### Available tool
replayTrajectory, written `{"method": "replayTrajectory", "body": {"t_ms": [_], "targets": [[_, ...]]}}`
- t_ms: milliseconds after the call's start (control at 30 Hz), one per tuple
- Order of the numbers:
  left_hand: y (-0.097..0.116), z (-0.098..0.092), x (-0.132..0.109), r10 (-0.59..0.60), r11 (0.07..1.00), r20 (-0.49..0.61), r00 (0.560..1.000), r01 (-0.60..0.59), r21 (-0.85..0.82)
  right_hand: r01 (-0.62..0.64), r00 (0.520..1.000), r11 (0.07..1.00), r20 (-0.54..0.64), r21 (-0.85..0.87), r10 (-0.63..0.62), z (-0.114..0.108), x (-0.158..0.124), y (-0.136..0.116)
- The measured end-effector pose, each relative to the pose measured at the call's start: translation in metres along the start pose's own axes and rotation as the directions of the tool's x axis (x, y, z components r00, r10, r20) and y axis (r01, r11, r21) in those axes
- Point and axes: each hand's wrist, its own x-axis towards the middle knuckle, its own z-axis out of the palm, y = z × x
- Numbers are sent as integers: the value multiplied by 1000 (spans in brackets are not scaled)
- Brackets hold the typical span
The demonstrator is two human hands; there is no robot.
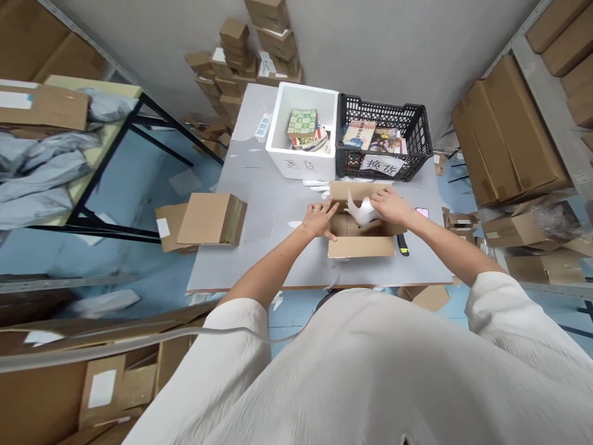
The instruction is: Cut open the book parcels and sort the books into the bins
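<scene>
An open cardboard box (362, 247) sits on the grey table with its flaps folded outward. My left hand (319, 219) grips the box's left side, fingers spread along the edge and thumb toward the near flap. A curled white sheet (362, 212), paper or thin packing foam, sticks up out of the box. My right hand (390, 205) has its fingers closed on this sheet over the right part of the box. Whatever lies beneath the sheet is hidden. Close to the box's right side lies a black and yellow utility knife (403, 245).
Behind the box stand a white foam bin (301, 162) and a black plastic crate (419, 148), both containing books. A closed carton (204, 219) rests at the table's left edge. A phone (422, 212) lies at the right. Stacked cartons (275, 46) stand by the wall.
</scene>
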Motion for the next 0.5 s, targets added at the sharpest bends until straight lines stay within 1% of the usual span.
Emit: {"method": "replayTrajectory", "body": {"t_ms": [67, 100, 133, 167, 200, 233, 300, 333, 400, 467, 500], "targets": [[0, -1, 0, -4, 1000, 7, 1000, 4, 15, -93, 990, 995, -103, 31, 96, -9, -15, 15], [0, -1, 0, -9, 1000, 11, 1000, 9, 23, -145, 973, 987, -170, 65, 154, -13, -24, 24], [0, -2, 0, -13, 999, 15, 1000, 13, 34, -192, 945, 975, -248, 116, 215, -17, -33, 32], [0, -2, 1, -18, 999, 17, 1000, 17, 45, -222, 903, 957, -332, 185, 273, -20, -43, 41], [0, -3, 1, -22, 998, 22, 1000, 21, 57, -234, 846, 935, -419, 265, 331, -23, -53, 50], [0, -3, 2, -26, 997, 27, 999, 24, 69, -233, 775, 909, -499, 345, 388, -25, -63, 58], [0, -5, 2, -33, 995, 38, 999, 29, 93, -219, 617, 849, -607, 480, 502, -29, -83, 71], [0, -5, 2, -36, 994, 42, 998, 31, 104, -215, 536, 817, -634, 536, 557, -29, -92, 77], [0, -6, 2, -44, 992, 49, 998, 37, 124, -224, 389, 749, -648, 623, 655, -26, -109, 86], [0, -7, 2, -57, 989, 64, 996, 47, 141, -242, 266, 690, -637, 682, 724, -19, -125, 93], [0, -8, 3, -63, 987, 71, 996, 52, 150, -251, 215, 666, -630, 703, 746, -13, -132, 96]]}}
